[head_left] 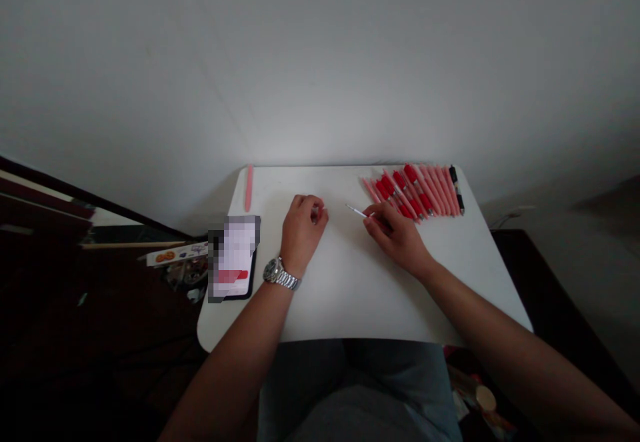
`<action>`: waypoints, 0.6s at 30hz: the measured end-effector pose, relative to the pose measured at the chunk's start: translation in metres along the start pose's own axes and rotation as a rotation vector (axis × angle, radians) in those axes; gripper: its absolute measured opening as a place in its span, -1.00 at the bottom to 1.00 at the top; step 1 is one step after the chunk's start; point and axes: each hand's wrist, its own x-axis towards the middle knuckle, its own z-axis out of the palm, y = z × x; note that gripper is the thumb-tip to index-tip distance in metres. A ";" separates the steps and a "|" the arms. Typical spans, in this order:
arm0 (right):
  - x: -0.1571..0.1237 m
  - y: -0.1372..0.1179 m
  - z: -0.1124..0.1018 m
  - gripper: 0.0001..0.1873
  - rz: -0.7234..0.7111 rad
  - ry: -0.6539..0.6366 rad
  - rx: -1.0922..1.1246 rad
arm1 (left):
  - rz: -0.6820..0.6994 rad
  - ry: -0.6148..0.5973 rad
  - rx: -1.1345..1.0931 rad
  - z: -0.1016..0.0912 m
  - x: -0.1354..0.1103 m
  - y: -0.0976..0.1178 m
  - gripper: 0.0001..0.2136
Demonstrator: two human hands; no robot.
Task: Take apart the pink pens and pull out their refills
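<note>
Head cam: person's right hand (395, 234) is pinching a thin white stick with a metallic tip (356, 211) over the smooth white table (350, 295), tip toward the left hand (301, 222). Left fingers are curled in, can't tell on what. Slim pink pens (440, 192) lie just past the right hand.

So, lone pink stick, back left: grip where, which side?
Grip the pink stick mid-length, likely pinching across its narrow width, from above and right, where the left hand is: it lies front to back, near the left edge of the table.
</note>
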 end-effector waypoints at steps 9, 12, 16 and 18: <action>0.000 0.002 0.000 -0.78 0.005 0.000 0.002 | 0.003 0.033 -0.018 -0.002 0.001 0.001 -0.94; 0.000 0.002 0.000 -0.79 0.006 0.000 0.001 | 0.016 0.038 0.000 -0.001 0.000 0.000 -0.94; 0.000 0.001 0.000 -0.78 -0.001 0.002 0.010 | 0.022 0.055 0.052 -0.001 0.000 0.001 -0.95; 0.001 0.001 0.000 -0.79 -0.006 0.003 0.007 | 0.038 0.065 0.060 -0.003 0.000 0.002 -0.96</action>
